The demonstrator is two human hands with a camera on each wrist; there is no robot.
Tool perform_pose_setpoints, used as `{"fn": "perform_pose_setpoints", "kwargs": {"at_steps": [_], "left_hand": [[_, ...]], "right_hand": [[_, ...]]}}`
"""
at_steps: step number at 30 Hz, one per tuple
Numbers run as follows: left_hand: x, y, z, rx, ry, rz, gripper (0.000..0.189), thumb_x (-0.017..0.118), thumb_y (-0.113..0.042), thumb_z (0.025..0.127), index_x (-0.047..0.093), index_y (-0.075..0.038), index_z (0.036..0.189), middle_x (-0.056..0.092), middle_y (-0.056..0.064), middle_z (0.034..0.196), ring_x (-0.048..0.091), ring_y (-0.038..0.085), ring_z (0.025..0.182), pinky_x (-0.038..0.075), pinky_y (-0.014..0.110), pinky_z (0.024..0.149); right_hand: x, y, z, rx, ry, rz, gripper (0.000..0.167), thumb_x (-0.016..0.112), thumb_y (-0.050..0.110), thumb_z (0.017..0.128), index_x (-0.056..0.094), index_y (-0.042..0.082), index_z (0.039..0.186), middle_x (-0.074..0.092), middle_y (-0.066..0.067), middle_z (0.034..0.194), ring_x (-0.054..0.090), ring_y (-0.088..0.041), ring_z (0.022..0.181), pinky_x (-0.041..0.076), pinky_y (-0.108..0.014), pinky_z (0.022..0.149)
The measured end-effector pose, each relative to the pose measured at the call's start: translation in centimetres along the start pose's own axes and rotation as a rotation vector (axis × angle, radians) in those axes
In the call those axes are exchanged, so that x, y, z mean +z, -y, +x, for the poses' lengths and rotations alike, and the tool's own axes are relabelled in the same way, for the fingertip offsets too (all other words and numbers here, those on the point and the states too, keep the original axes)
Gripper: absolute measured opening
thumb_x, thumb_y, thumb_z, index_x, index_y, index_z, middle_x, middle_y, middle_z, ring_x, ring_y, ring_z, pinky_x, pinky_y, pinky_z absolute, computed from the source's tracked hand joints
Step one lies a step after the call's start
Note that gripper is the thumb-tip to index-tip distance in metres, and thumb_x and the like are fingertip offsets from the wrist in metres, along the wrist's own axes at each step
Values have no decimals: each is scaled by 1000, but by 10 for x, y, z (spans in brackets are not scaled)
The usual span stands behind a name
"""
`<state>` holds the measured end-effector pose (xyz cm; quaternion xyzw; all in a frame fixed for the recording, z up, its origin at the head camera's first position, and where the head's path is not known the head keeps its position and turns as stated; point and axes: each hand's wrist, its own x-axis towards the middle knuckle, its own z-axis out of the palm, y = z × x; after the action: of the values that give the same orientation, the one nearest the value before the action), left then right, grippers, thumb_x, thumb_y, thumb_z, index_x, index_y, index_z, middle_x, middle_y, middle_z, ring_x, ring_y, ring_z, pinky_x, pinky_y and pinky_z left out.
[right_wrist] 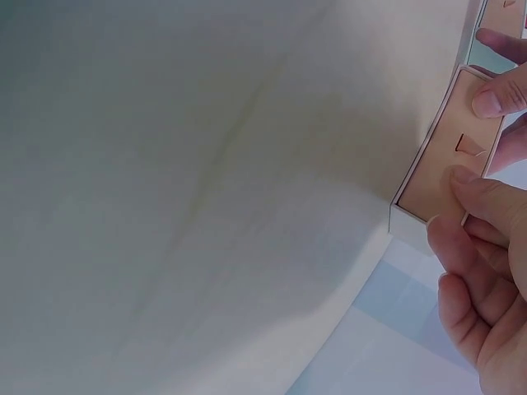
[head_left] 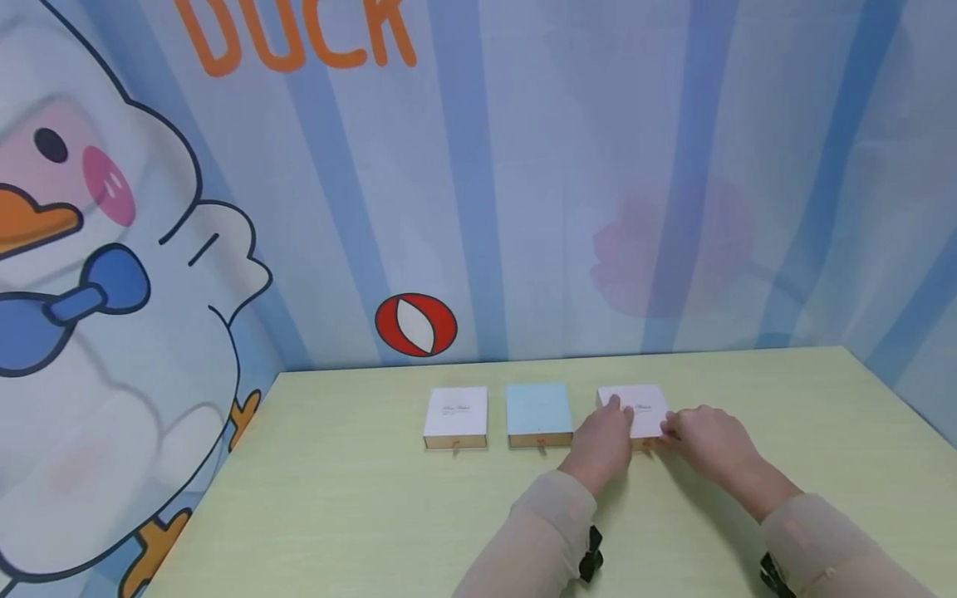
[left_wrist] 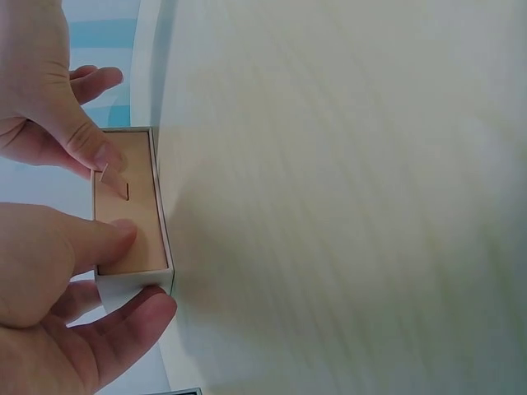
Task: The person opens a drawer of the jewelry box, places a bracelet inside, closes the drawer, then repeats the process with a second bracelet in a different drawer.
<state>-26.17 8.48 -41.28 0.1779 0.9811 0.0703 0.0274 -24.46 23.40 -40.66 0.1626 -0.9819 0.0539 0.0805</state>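
A white drawer box point(head_left: 649, 404) with dark lettering on its lid stands at the right end of a row of three boxes. My left hand point(head_left: 601, 440) grips its left side, fingers over the lid and thumb point(left_wrist: 118, 239) on the tan drawer front point(left_wrist: 144, 255). From the right side my right hand point(head_left: 714, 446) holds the same box, its thumb point(right_wrist: 469, 185) against the drawer front by a small tab point(right_wrist: 471, 146). The drawer front sits flush within the white sleeve. Part of the lid is covered by the left fingers.
To the left on the pale yellow table point(head_left: 336, 498) stand a light blue box point(head_left: 537, 409) and another white lettered box point(head_left: 457, 412), each with a tan front and a small tab. A blue striped backdrop point(head_left: 523, 208) with a printed duck point(head_left: 142, 349) rises behind and beside the table.
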Motion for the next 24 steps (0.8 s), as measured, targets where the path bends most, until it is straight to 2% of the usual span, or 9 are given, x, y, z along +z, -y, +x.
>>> {"fn": "perform_pose_setpoints", "kwargs": {"at_steps": [8,21,24], "left_hand": [[0,1,3,-2,-10,-3,43,51,-16,97,48,-25,140,39,-4,149,52,11,124,50,22,91],[-1,2,4,-29,-8,-70,43,50,-15,98,47,-25,139,39,-4,150,51,12,126,48,23,95],[-1,2,4,-32,-5,-73,43,50,-15,98,47,-25,140,37,-4,150,50,12,126,48,23,95]], "right_hand": [[1,-2,3,-10,-2,-16,15,72,20,82,70,5,82,64,-4,66,51,-14,53,43,-31,50],[1,-1,7,15,24,-16,18,71,18,83,73,2,91,68,-7,72,47,-14,55,41,-29,51],[1,-1,8,20,28,-12,17,70,19,84,72,2,88,66,-6,69,46,-14,55,40,-28,51]]}}
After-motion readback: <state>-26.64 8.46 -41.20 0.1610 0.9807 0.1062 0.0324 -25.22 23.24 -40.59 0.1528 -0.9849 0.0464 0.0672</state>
